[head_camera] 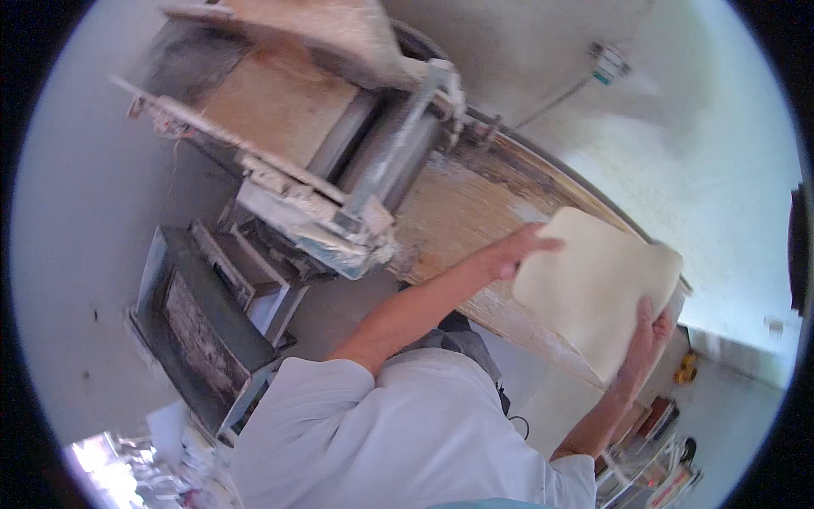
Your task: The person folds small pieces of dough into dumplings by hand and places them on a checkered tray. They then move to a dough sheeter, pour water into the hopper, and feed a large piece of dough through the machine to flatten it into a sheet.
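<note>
A thick, pale, smooth sheet of dough (594, 280), roughly rectangular with rounded corners, is held above the right part of a wooden worktable (458, 210). My left hand (523, 250) grips its left edge, with the thumb on top. On the opposite edge, at the lower right, my right hand (655, 324) holds the sheet with its fingers partly hidden. To the left of the dough stands a dough sheeter with metal rollers (400, 159) and a flour-dusted frame.
A brown feed surface (280, 95) lies behind the rollers. Below the machine at left is a dark metal cabinet (203, 331). A wall borders the table's far side, with a socket box (609, 65) and cable on it. Assorted items (655, 471) stand at lower right.
</note>
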A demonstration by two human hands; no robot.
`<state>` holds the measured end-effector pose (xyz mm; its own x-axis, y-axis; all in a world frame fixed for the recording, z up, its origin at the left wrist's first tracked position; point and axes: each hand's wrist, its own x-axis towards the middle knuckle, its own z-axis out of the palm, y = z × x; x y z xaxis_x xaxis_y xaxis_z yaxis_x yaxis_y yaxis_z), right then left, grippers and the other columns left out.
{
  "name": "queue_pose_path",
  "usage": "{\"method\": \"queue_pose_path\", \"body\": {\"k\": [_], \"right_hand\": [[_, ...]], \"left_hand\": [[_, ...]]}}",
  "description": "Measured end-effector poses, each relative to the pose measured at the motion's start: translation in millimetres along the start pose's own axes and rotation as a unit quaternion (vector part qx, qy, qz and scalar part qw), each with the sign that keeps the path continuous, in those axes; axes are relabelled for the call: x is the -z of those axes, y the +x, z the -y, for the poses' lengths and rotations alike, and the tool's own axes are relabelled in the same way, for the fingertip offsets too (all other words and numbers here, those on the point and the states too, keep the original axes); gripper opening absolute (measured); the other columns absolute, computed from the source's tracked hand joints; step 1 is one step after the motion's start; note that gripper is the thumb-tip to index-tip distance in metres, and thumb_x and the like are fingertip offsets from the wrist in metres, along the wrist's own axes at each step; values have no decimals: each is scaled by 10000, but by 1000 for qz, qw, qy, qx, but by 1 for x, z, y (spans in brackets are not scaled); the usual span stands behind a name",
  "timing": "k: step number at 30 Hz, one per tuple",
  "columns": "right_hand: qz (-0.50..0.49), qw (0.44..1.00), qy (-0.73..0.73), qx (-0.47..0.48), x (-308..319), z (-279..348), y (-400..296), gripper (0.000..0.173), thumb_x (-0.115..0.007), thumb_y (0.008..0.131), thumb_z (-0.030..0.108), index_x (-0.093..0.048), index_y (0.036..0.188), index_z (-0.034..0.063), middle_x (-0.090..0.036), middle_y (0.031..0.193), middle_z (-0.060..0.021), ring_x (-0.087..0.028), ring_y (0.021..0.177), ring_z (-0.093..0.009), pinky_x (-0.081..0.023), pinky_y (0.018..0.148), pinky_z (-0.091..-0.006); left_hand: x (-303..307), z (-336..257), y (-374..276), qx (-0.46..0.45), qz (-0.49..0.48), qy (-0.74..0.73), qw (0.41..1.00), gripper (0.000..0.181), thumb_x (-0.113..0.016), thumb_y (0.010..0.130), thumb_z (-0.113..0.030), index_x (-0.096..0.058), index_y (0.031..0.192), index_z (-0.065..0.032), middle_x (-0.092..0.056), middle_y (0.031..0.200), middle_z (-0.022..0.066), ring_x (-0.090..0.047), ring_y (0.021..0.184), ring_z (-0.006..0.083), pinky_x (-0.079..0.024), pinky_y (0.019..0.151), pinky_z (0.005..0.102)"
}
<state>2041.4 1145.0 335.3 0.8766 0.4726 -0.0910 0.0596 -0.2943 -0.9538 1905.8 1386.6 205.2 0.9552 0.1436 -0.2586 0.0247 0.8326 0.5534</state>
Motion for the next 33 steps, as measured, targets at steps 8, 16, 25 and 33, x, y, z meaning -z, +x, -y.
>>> {"method": "queue_pose_path", "body": {"k": [8, 16, 25, 33], "right_hand": [[32, 984, 151, 90, -129, 85, -5, 332, -615, 1025, 180, -616, 1279, -34, -700, 1125, -102, -660, 963, -156, -536, 834, -295], [309, 871, 375, 73, -421, 170, 10, 274, -593, 1057, 231, -638, 1197, 0, -707, 1069, -65, -641, 911, -110, -536, 798, -304], [415, 798, -184, 397, -536, 123, 18, 324, -683, 951, 186, -598, 1205, 5, -677, 1016, -161, -707, 832, -257, -584, 699, -424], [526, 590, -271, 550, -602, 147, 6, 450, -734, 867, 202, -574, 1278, 116, -558, 1254, -183, -566, 1208, -369, -571, 879, -506]], "left_hand": [[-5, -176, -112, -256, -83, 218, 938, 368, -742, 940, -161, -660, 1271, -21, -730, 1088, 104, -695, 913, 187, -588, 831, 382], [38, -489, -309, -188, -269, 486, 810, 492, -771, 909, -191, -611, 1331, 7, -730, 1159, 111, -739, 958, 187, -630, 848, 382], [276, -558, -306, 173, -318, 793, 490, 543, -828, 832, -267, -664, 1299, -43, -720, 1214, 135, -700, 1051, 293, -570, 905, 451], [301, -562, -312, 131, -133, 898, 399, 912, -894, 695, -220, -471, 1485, -48, -637, 1386, 167, -595, 1281, 318, -457, 1107, 432]]}}
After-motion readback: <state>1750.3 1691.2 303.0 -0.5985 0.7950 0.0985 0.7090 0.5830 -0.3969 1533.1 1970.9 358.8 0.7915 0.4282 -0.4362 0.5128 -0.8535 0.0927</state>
